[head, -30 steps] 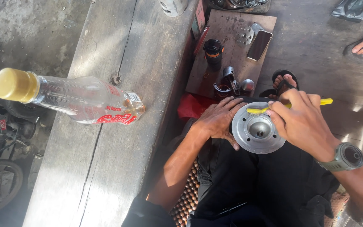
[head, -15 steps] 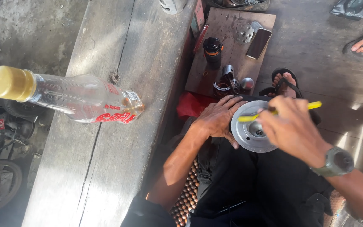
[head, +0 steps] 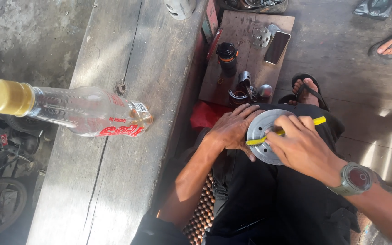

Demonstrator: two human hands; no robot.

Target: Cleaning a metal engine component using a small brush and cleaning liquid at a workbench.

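At the far left a clear plastic bottle (head: 69, 111) with a yellow cap is standing on a worn wooden bench (head: 114, 181), well apart from the work.

Right of the bench, the person is sitting with a round grey metal disc (head: 263, 136) resting on the lap, against dark trousers. The left hand (head: 232, 129) is lying on the disc's left rim with its fingers spread and pressing down, bracing the part rather than closing around it. The disc looks like a stiff, fairly heavy machined part with a raised hub at its middle. Its smooth face is probably slippery, so the rim seems the surest place to hold it.

The right hand (head: 302, 147), wearing a wristwatch (head: 355, 179), is pinching a slim yellow-handled tool (head: 282, 131) between thumb and fingers. The tool is lying across the disc's face. Its working end is hidden, so I cannot tell what kind of tool it is. It appears light and rigid.

Beyond the knees, a wooden board (head: 250, 54) on the floor is carrying a small black container with an orange band (head: 227, 56), some small metal fittings (head: 246, 90) and a phone (head: 277, 47). The person's sandalled foot (head: 307, 88) is resting just beside the board.
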